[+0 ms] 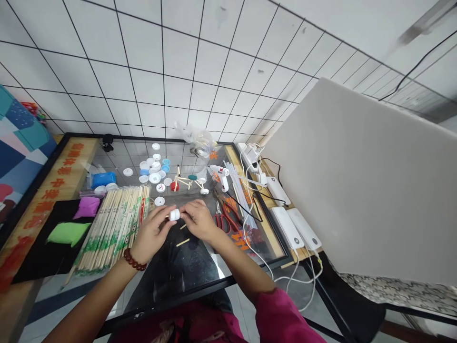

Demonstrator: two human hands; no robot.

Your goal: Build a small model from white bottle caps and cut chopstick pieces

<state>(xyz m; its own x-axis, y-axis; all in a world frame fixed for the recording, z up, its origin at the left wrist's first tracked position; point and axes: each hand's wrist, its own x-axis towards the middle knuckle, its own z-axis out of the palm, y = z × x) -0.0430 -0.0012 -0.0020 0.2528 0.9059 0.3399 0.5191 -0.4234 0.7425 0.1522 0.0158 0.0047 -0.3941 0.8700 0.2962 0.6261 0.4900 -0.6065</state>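
We seem to be at the step of working on a small, round, white plastic piece (174, 215), held above the black-framed glass table (143, 139), and the next move calls, we judge, for steady alignment. Our left hand (152, 229) angles in, its grip closed down to a pinch on the piece; our right hand (198, 219) curls opposite, fingertips bunched close, but we cannot tell what that grip holds

A glass table (185, 274) holds white caps (154, 178), scissors (222, 222), black cloth (43, 259) — and a glue gun (223, 179).
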